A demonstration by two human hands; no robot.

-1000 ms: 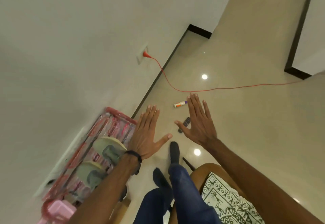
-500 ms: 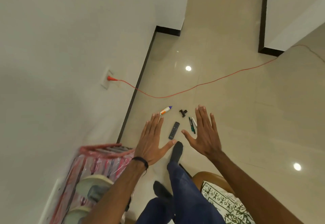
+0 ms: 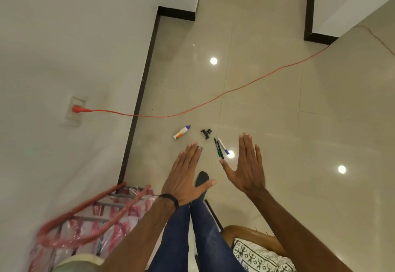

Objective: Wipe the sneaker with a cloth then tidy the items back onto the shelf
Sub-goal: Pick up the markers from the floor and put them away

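Holding nothing, the left hand (image 3: pixel 185 177) and right hand (image 3: pixel 245 168) were spread flat above the floor (image 3: pixel 299 143). What seemed a sneaker (image 3: pixel 79 261) lay in the rack (image 3: pixel 89 226), low at the left.
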